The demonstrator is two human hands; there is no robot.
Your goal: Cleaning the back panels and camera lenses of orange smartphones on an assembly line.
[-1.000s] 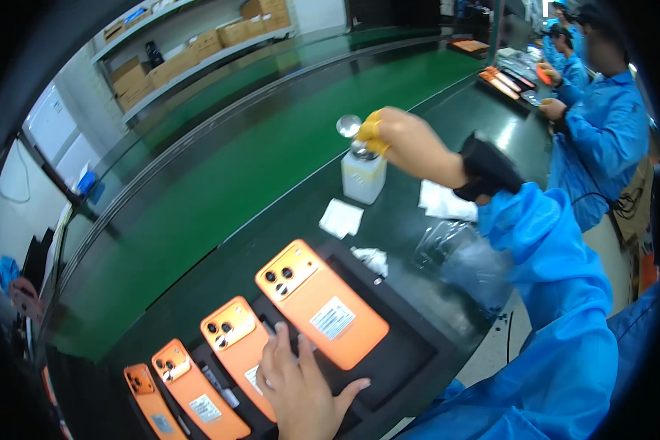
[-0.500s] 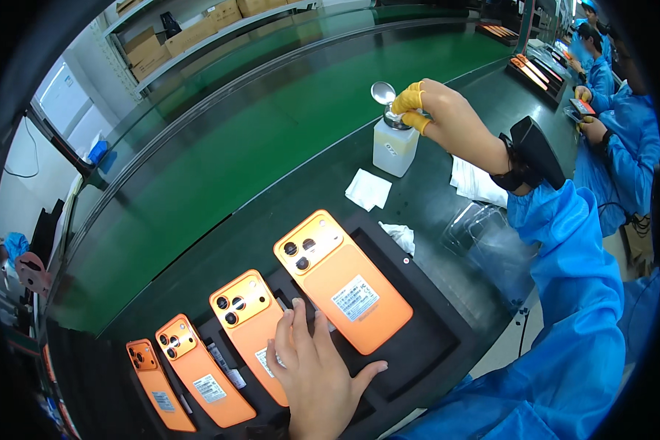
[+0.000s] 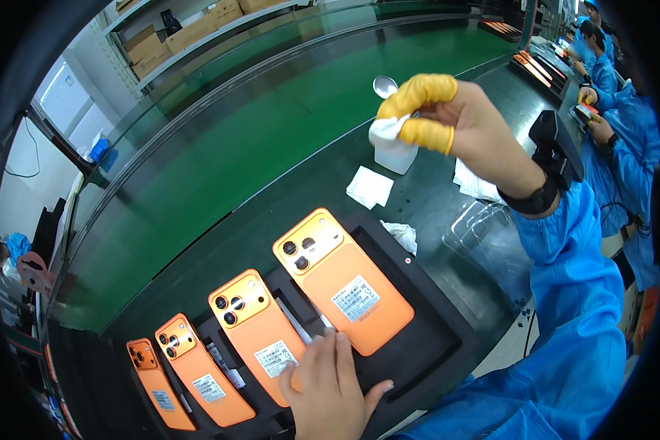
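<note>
My right hand [image 3: 458, 121], with yellow cots on its fingers, pinches a wadded white wipe [image 3: 386, 133] in the air. Behind it stands a squarish translucent bottle [image 3: 396, 158] with a raised silver lid [image 3: 384, 87]; the hand partly hides the bottle. My left hand [image 3: 333, 385] is open, fingers stretched, over the lower part of the black foam tray [image 3: 447, 345]. Its fingertips are between two orange phones, the rightmost phone [image 3: 345, 286] and its neighbour [image 3: 251, 323]; contact is hard to tell. More orange phones [image 3: 202, 367] lie back-up to the left, with white labels on them.
A folded white cloth [image 3: 369, 188] and a crumpled one [image 3: 400, 237] lie beyond the tray. Clear plastic trays [image 3: 484, 238] sit to the right. A green conveyor belt [image 3: 220, 169] runs behind. Co-workers in blue [image 3: 627, 139] handle phones at far right.
My right hand has lifted off the bottle's top and come nearer with the white wipe. My left hand has shifted slightly down and right, uncovering more of the neighbouring phone's label.
</note>
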